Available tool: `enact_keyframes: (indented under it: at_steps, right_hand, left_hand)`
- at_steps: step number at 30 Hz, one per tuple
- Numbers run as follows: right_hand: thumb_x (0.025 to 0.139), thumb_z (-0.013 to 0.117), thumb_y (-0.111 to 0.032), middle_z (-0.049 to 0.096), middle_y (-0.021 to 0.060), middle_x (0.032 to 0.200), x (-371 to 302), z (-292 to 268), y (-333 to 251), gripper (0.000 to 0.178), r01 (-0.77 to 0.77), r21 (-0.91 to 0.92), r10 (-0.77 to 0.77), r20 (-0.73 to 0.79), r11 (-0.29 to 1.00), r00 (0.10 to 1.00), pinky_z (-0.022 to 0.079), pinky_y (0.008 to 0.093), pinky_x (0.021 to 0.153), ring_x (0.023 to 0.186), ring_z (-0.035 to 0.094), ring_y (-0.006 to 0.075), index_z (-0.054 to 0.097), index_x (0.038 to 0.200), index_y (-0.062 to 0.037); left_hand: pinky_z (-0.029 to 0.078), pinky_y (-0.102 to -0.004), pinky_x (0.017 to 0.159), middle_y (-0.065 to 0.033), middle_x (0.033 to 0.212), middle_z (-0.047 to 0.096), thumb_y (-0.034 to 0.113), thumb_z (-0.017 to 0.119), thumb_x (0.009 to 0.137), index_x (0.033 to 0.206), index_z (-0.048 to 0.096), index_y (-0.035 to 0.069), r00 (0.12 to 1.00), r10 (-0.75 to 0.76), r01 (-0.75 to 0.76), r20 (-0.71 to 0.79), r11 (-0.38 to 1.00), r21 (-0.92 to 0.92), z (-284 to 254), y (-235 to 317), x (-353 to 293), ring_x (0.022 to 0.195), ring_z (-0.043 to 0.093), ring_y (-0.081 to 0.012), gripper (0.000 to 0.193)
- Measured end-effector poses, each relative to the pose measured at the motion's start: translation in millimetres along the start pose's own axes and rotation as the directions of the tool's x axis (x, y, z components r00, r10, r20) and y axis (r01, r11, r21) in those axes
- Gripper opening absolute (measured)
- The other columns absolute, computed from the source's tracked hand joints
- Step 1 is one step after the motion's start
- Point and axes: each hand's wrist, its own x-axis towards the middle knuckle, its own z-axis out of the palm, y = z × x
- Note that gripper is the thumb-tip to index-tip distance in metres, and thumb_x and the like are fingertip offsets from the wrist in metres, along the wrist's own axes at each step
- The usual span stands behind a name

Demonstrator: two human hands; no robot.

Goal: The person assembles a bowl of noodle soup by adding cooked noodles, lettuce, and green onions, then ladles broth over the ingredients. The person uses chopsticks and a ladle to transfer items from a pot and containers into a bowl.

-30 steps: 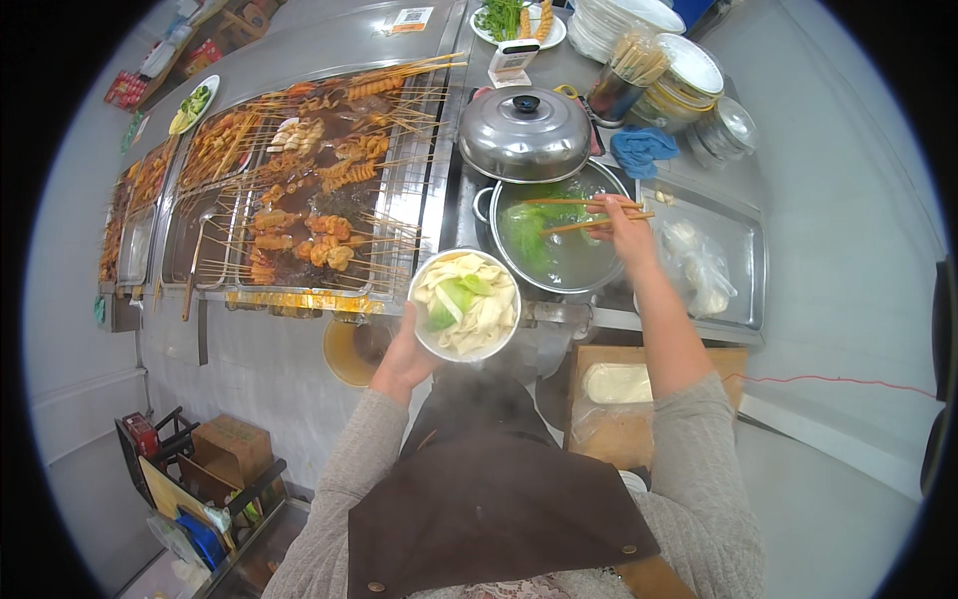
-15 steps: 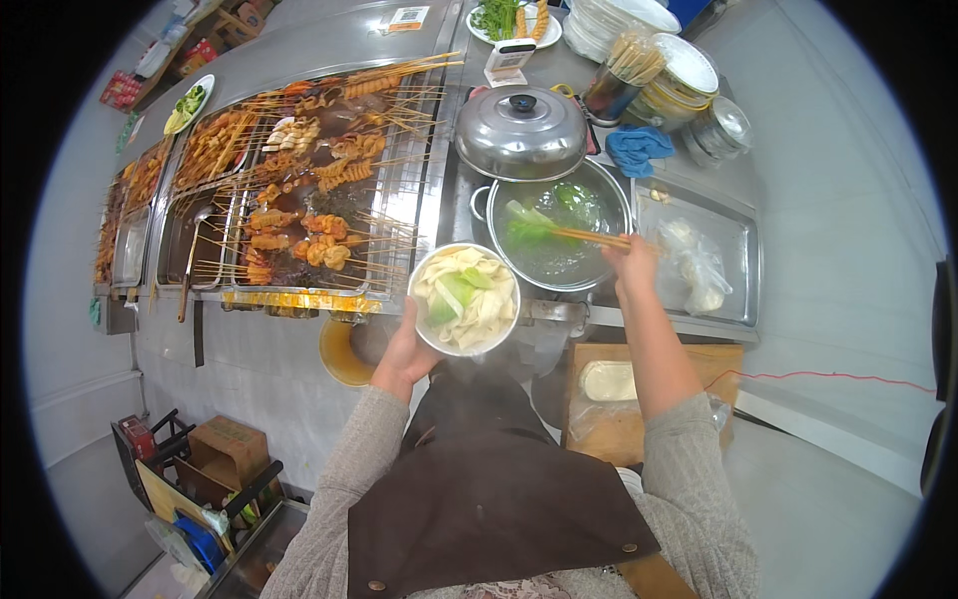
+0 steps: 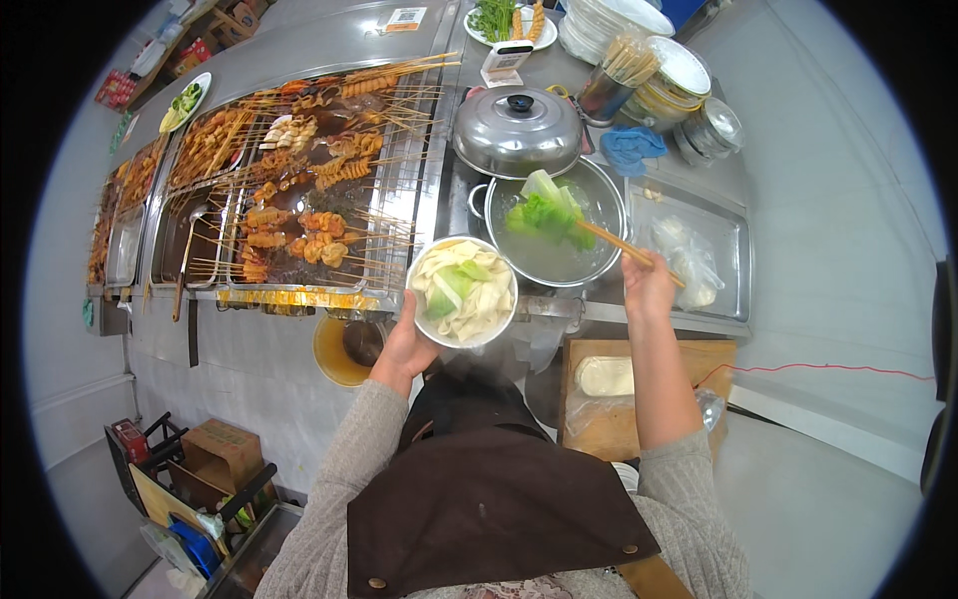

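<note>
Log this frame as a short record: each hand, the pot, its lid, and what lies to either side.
Left hand: holds a white round bowl of pale flat strips topped with light-green leaf pieces
Right hand: grips light-brown wooden chopsticks, tips at bright-green leafy vegetables
Pot: round silver metal pot with liquid, beneath the vegetables
Lid: domed silver metal lid with black knob, at the pot's far side
Left side: browned skewered food in rectangular metal trays
Right side: rectangular silver metal tray holding a clear plastic bag
</note>
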Motion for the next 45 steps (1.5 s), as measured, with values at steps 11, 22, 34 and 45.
enact_keyframes:
  at_steps: [11, 22, 34, 45]
  right_hand:
    - [0.104, 0.056, -0.019, 0.067, 0.0122, 0.094, -93.8, 16.5, 13.2, 0.022, -0.114, -0.024, 0.116, 0.195, 0.993, 0.974, 0.065, 0.0325, 0.074, 0.083, 0.071, 0.0216, 0.061, 0.104, 0.0023]
    - [0.103, 0.057, -0.023, 0.063, 0.0135, 0.102, -115.5, 14.0, 79.4, 0.025, -0.115, -0.219, 0.143, 0.116, 0.969, 0.983, 0.062, 0.0374, 0.076, 0.089, 0.069, 0.0272, 0.059, 0.111, 0.0002]
    - [0.108, 0.051, -0.026, 0.065, 0.0134, 0.103, -148.8, -4.8, -6.2, 0.032, 0.329, -0.426, -0.142, 0.414, 0.843, 0.899, 0.063, 0.0422, 0.078, 0.092, 0.066, 0.0234, 0.062, 0.116, 0.0029]
    - [0.109, 0.049, -0.027, 0.067, 0.0136, 0.097, -155.6, -18.9, -11.8, 0.033, 0.297, -0.496, -0.074, 0.420, 0.816, 0.904, 0.062, 0.0409, 0.079, 0.091, 0.069, 0.0247, 0.062, 0.116, 0.0020]
  left_hand:
    - [0.033, -0.0575, 0.118, -0.0120, 0.164, 0.033, 0.073, 0.039, 0.097, 0.163, 0.022, 0.015, 0.998, -0.057, 0.057, 0.023, 0.998, -0.027, 0.5, -4.0, -0.9, 0.149, 0.036, -0.0335, 0.089]
    - [0.034, -0.0587, 0.118, -0.0143, 0.162, 0.036, 0.072, 0.049, 0.094, 0.160, 0.027, 0.012, 0.999, -0.027, 0.029, 0.030, 0.997, -0.073, -3.1, -6.9, -13.2, 0.147, 0.038, -0.0352, 0.092]
    - [0.033, -0.0539, 0.120, -0.0138, 0.163, 0.035, 0.074, 0.045, 0.094, 0.161, 0.025, 0.011, 0.998, 0.010, -0.008, 0.063, 1.000, -0.021, -8.7, -1.9, -14.8, 0.148, 0.036, -0.0337, 0.094]
    - [0.032, -0.0535, 0.120, -0.0135, 0.162, 0.037, 0.070, 0.050, 0.095, 0.160, 0.027, 0.009, 0.999, 0.037, -0.036, 0.029, 0.999, -0.030, -13.0, -5.4, -17.7, 0.147, 0.038, -0.0325, 0.092]
